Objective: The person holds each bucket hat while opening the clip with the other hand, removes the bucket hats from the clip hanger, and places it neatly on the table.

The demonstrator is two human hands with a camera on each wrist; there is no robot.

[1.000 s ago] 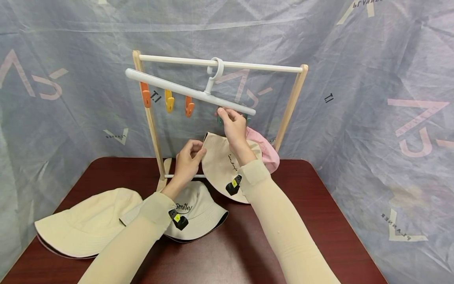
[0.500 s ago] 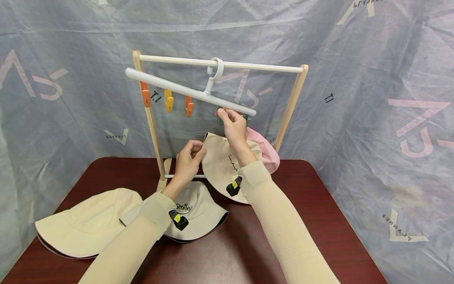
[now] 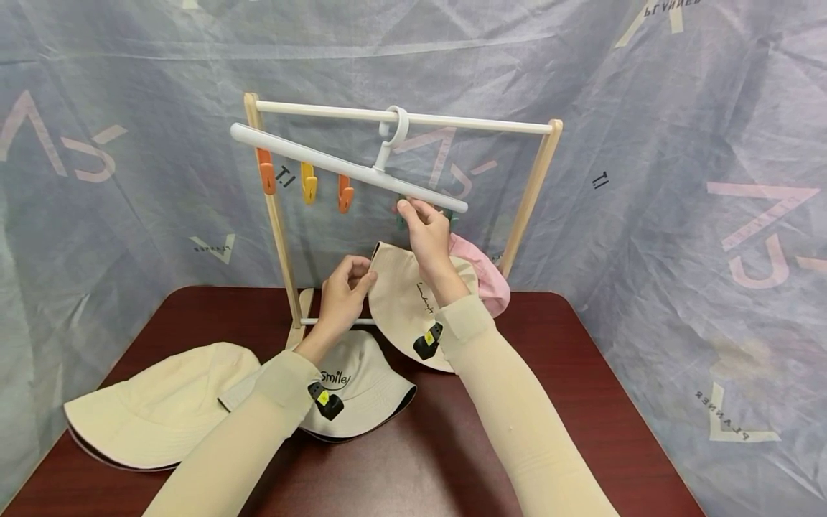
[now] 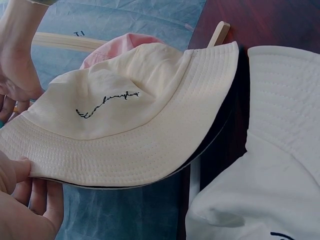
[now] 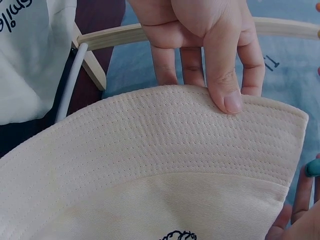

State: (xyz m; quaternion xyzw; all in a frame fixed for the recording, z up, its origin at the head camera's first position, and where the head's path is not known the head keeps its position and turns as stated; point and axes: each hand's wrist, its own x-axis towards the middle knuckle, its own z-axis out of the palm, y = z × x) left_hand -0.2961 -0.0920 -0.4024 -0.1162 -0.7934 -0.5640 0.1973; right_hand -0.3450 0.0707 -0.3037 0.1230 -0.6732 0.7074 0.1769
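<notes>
A cream bucket hat (image 3: 397,294) with dark script hangs tilted below the white hanger (image 3: 310,156). My left hand (image 3: 342,291) pinches the edge of its brim, thumb on the outer face, as the right wrist view shows closely. Up under the hanger's low right end, my right hand (image 3: 428,233) pinches a green clip (image 5: 313,168), mostly covered by the fingers. The hat's upper brim corner is just below that hand; whether the clip grips it is hidden. Behind this hat is a pink hat (image 3: 487,280), partly covered.
Orange clips (image 3: 345,194) and a yellow clip (image 3: 309,184) hang from the hanger's left half. The hanger hooks over the wooden rack's top bar (image 3: 478,123). A "Smile" bucket hat (image 3: 362,388) and another cream hat (image 3: 168,402) lie on the dark red table (image 3: 568,402).
</notes>
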